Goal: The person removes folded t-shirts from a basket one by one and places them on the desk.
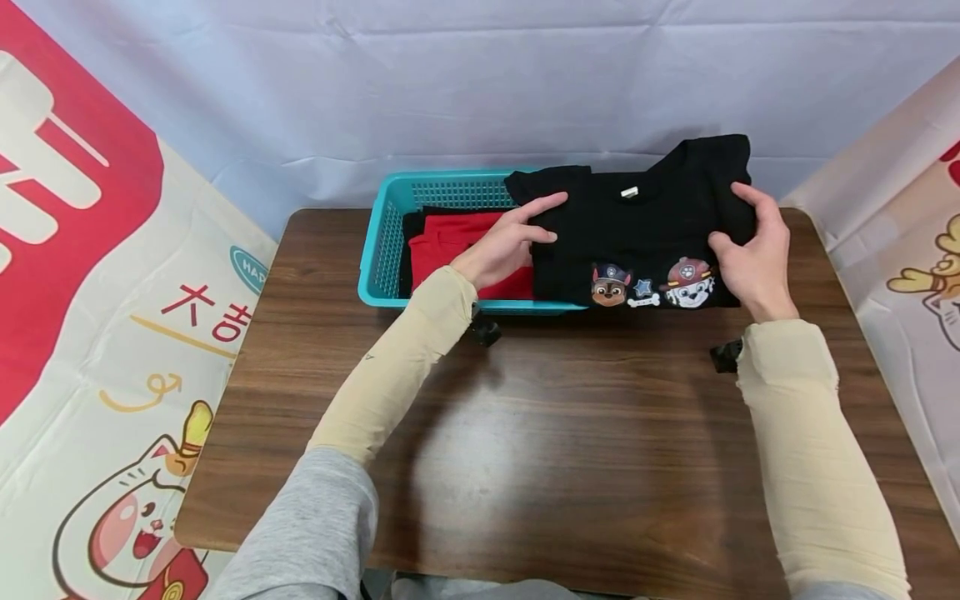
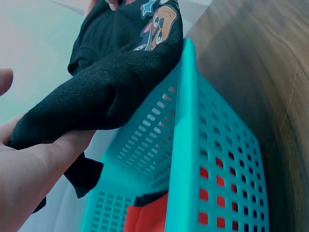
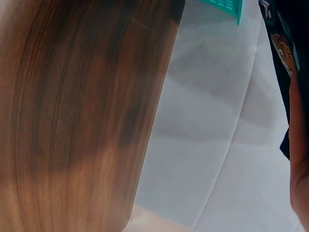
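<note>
Black shirt [image 1: 637, 229] is held between left grip [image 1: 506, 242] and right grip [image 1: 759, 254].

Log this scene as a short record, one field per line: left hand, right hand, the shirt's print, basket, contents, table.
Left hand: holds one side of the black shirt
Right hand: holds the other side
Print: two cartoon dog heads, star, bone
Basket: teal, right end hidden behind shirt in head view
Visible contents: red cloth, black cloth
Table: brown, wood-grained
</note>
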A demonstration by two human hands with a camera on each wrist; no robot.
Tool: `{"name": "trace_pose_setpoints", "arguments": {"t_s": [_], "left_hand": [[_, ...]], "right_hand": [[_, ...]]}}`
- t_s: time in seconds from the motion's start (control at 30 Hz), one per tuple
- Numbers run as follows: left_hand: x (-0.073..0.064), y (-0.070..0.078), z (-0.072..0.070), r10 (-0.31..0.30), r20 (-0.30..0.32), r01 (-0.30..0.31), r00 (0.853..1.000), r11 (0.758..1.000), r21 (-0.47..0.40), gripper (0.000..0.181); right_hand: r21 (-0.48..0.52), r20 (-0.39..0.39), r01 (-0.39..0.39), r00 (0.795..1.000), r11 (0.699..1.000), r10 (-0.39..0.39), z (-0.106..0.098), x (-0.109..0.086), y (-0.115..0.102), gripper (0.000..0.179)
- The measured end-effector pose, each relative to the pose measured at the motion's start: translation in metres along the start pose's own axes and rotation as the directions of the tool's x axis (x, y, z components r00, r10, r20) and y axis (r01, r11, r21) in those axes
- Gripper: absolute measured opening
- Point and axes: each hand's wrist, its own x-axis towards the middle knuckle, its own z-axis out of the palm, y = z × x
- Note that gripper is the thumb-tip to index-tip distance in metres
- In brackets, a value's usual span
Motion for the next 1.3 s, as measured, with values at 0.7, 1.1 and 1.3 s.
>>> {"name": "trace_pose_setpoints", "arguments": {"t_s": [0.7,1.1,1.3], "left_hand": [[0.025,-0.015,0.040,-0.052,0.036,0.050,0.998,0.997,0.059,0.059],[0.040,-0.024,0.058,-0.095,0.043,0.090,0.995,0.991,0.103,0.059],[0.050,-0.031,0.070,-0.141,0.041,0.136,0.989,0.985,0.111,0.058]], "right_hand": [[-0.024,-0.063,-0.143,0.988,0.989,0.142,-0.028,-0.001,0.034,0.061],[-0.083,-0.052,-0.165,0.986,0.983,0.161,-0.036,-0.003,0.055,0.062],[-0.104,-0.037,-0.164,0.986,0.981,0.161,-0.038,-0.005,0.066,0.063]]}}
